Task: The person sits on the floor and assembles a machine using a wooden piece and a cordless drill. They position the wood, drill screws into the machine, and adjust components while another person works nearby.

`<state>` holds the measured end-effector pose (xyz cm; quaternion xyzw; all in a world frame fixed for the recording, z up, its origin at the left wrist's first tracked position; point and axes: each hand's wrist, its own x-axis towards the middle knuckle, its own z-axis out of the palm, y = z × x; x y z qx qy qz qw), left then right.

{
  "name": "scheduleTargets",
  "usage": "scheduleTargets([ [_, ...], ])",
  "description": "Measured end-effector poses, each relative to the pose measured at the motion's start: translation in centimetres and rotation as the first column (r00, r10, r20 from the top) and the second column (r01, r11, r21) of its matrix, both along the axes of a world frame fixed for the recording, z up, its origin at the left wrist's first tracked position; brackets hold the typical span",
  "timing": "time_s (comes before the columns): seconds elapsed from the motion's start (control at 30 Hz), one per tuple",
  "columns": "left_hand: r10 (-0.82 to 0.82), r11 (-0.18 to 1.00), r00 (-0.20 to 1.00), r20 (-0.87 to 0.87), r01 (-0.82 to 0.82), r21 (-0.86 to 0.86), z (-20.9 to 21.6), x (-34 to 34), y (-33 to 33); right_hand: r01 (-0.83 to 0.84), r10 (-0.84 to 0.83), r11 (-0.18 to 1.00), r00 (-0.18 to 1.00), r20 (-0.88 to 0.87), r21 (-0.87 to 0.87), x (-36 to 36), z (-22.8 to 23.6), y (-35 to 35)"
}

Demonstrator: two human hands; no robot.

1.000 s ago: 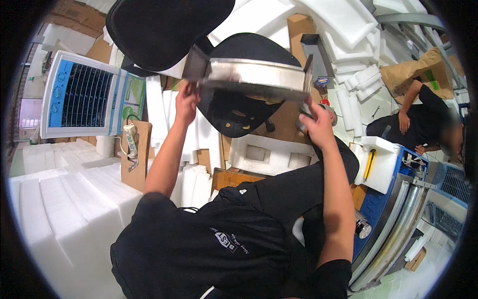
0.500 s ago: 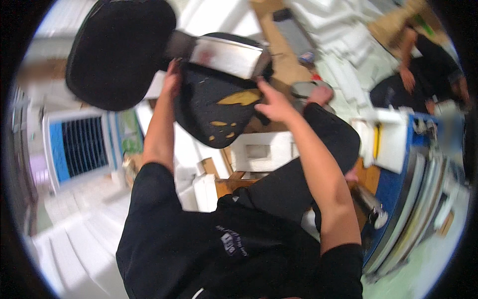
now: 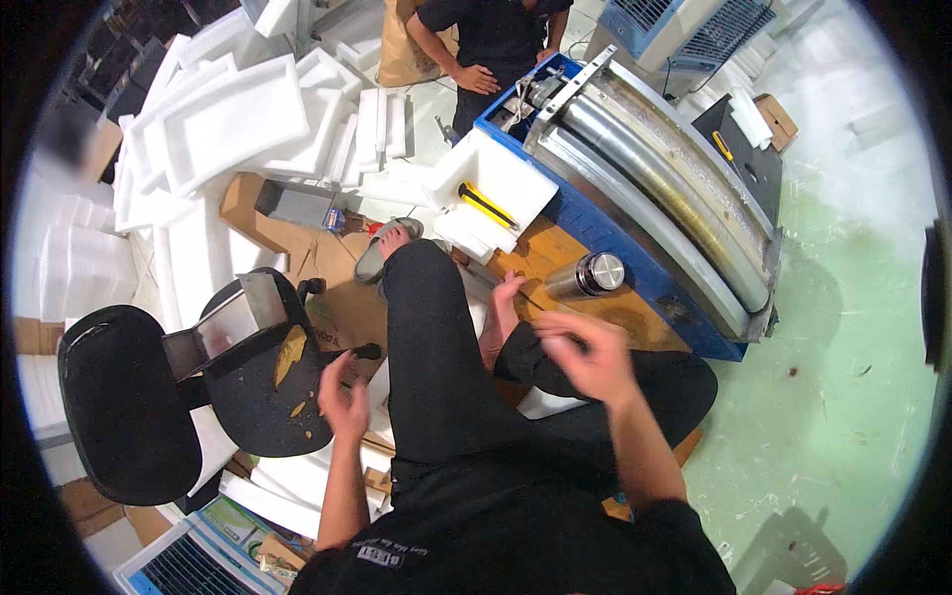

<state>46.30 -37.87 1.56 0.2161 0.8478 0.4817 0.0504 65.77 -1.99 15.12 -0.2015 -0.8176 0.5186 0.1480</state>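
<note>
White foam trays, steel flask, yellow cutter, blue roller machine.

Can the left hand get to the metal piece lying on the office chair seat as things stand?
Probably yes. The left hand is empty and open right beside the chair seat, and nothing lies between it and the metal piece at the seat's back. Only foam scraps sit on the seat.

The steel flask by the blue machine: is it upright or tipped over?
Upright. The flask stands on the wooden board, and its round lid faces up toward the camera.
</note>
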Motion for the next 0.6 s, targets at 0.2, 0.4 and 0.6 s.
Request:
scheduleTargets([
  [0.2,-0.393,0.919,0.854,-0.342,0.369,-0.136,5.6,-3.4,15.4,0.862,-0.866,0.5,0.497,0.052,0.083,24.3,0.5,4.8],
  [0.4,-0.619,0.779,0.784,-0.039,0.608,-0.15,3.7,-3.7,24.3,0.812,-0.976,0.096,-0.038,0.216,0.575,43.0,-8.2,1.4],
  [0.6,-0.891,0.316,0.455,-0.007,0.607,-0.73,3.4,0.0,24.7,0.753,-0.657,0.324,-0.256,0.709,0.572,51.6,-15.6,-4.9],
])
